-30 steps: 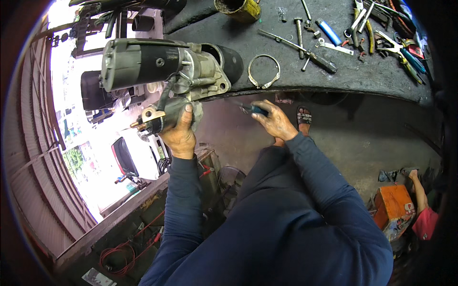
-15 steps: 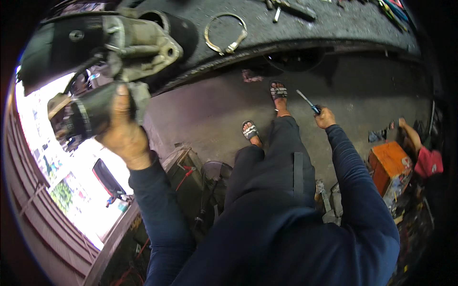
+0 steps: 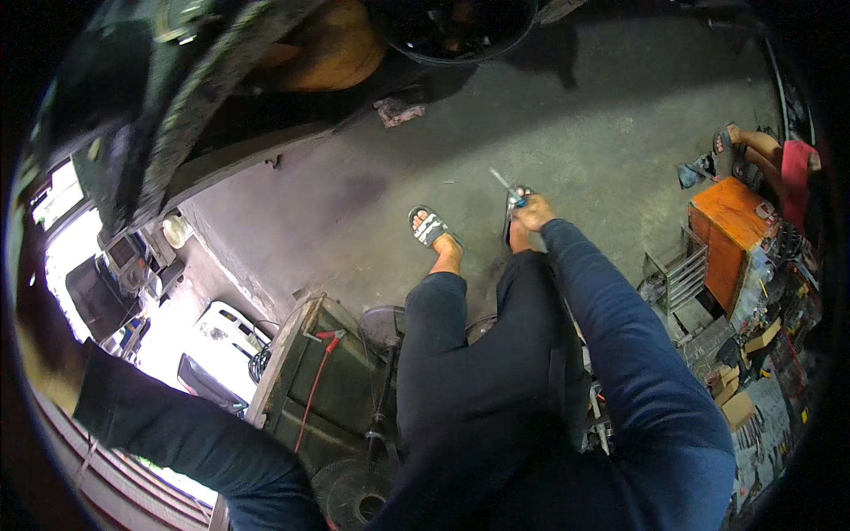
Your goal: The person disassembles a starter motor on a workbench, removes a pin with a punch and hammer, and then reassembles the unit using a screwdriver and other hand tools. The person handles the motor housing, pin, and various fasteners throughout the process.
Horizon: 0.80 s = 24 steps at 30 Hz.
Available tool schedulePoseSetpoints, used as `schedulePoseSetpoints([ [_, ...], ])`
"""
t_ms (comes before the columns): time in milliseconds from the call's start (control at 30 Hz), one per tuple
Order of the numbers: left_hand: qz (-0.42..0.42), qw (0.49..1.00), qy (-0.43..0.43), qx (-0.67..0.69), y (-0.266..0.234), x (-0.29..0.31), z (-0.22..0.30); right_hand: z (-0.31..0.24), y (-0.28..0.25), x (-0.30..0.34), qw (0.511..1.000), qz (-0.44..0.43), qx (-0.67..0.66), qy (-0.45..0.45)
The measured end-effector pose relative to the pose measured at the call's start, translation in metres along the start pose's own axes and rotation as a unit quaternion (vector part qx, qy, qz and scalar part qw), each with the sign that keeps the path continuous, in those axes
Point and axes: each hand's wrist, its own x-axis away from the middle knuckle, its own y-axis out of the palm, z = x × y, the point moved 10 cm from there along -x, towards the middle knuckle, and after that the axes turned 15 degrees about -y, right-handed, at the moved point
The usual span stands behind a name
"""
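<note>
My right hand (image 3: 535, 212) is closed around a screwdriver (image 3: 503, 180) with a blue handle, held out above the floor in front of my feet. Its metal shaft points away and to the left. At the far left rim, my left hand (image 3: 51, 363) is dark and smeared, and its fingers cannot be made out. Whether it holds or touches anything is hidden. The dark bench edge (image 3: 190, 111) runs across the upper left.
An orange cabinet (image 3: 730, 212) stands at right, near another person's legs (image 3: 757, 142). Tools and small boxes (image 3: 737, 410) lie below it. A red-handled bar (image 3: 317, 380) rests by a greenish casing at lower left. A round dark basin (image 3: 452, 35) sits at the top.
My view has swung left. My left hand has gone from the starter motor to the far left rim. My right hand, still with the screwdriver, now shows in front of my foot.
</note>
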Motion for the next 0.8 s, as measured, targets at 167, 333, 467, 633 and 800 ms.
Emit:
schedulePoseSetpoints([
  [167,-0.178,0.978,-0.108,-0.02,0.132,0.197,0.008,-0.034,0.079,-0.051,0.966,-0.086,0.245,-0.016],
  [333,-0.561,0.761,-0.32,-0.057,0.358,0.554,0.007,-0.041,0.153,-0.129,0.962,-0.119,0.16,-0.188],
  [467,-0.648,0.655,-0.379,-0.088,0.427,0.701,0.014,-0.043,0.188,-0.188,0.967,-0.076,0.137,-0.2],
  [633,-0.657,0.621,-0.411,-0.117,0.441,0.756,-0.009,-0.075,0.232,-0.222,0.964,-0.095,0.128,-0.213],
  [800,-0.656,0.62,-0.414,-0.119,0.452,0.764,-0.019,-0.078,0.256,-0.236,0.969,-0.114,0.135,-0.172],
])
